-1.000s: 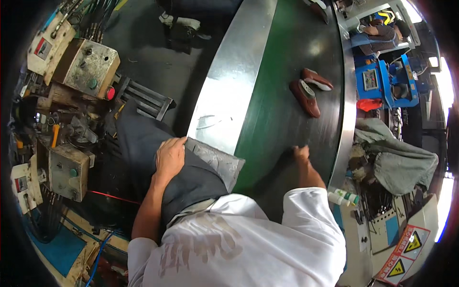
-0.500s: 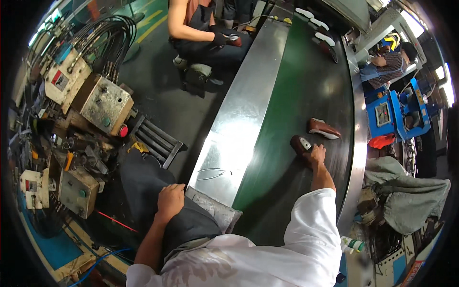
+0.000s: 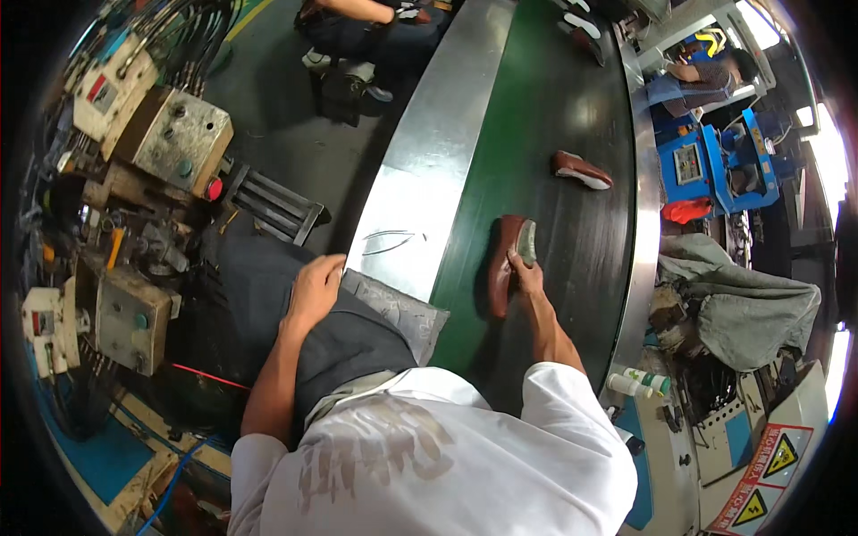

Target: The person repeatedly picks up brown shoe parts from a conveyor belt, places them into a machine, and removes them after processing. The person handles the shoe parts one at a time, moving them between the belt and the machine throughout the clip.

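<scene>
My right hand is closed round a glossy reddish-brown shoe. A grey-green patch shows along the shoe's right side, by my fingers. This shoe seems raised a little over the dark conveyor belt; the gap beneath it is hard to judge. Farther off on the belt lies a second brown shoe with a pale sole edge. My left hand is above my left thigh, near the metal ledge. Its fingers are loosely bent and apart, with nothing visible in them.
Thin wire loops lie on the ledge; a grey pad covers its near end. Left stand worn control boxes and a slatted metal rack. A person sits ahead; another is by a blue machine. Bottles are at right.
My right hand has gripped the nearer shoe, turned it and drawn it toward me. My left hand has shifted slightly on my thigh. The whole view has tilted downward.
</scene>
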{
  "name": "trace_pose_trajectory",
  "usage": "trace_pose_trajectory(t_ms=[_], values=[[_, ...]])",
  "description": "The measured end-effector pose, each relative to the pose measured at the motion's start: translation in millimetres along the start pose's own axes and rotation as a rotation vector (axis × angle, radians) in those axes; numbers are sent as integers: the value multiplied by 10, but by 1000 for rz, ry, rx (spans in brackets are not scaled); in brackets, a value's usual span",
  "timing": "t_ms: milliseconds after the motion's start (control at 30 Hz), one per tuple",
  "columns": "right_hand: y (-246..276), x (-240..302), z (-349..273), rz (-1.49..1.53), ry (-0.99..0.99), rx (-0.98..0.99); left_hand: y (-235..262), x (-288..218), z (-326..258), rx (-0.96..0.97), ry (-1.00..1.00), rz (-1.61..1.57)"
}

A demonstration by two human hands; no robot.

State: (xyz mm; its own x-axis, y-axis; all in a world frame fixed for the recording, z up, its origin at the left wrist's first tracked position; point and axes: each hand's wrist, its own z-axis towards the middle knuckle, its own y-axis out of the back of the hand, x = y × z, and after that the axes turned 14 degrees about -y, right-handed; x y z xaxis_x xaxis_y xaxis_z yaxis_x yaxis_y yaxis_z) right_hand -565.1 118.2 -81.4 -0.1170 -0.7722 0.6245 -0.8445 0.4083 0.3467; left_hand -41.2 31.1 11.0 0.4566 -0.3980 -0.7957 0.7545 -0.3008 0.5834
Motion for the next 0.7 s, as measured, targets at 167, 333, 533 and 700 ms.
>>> trace_pose_trajectory(t_ms=[167,333,533,700], values=[[-1343,560,-1117,460,-159,792,372,28,318,-183,54,-537],[-2674,920,-2099,349,-254,1265,1053,-256,391,-316,-95,-735],[-3463,807,-2525,-52,3,1484,1511,25,-444,-708,-67,-123],[-3530,840,-3005,-566,747,934,1527,87,-991,-764,112,-5]])
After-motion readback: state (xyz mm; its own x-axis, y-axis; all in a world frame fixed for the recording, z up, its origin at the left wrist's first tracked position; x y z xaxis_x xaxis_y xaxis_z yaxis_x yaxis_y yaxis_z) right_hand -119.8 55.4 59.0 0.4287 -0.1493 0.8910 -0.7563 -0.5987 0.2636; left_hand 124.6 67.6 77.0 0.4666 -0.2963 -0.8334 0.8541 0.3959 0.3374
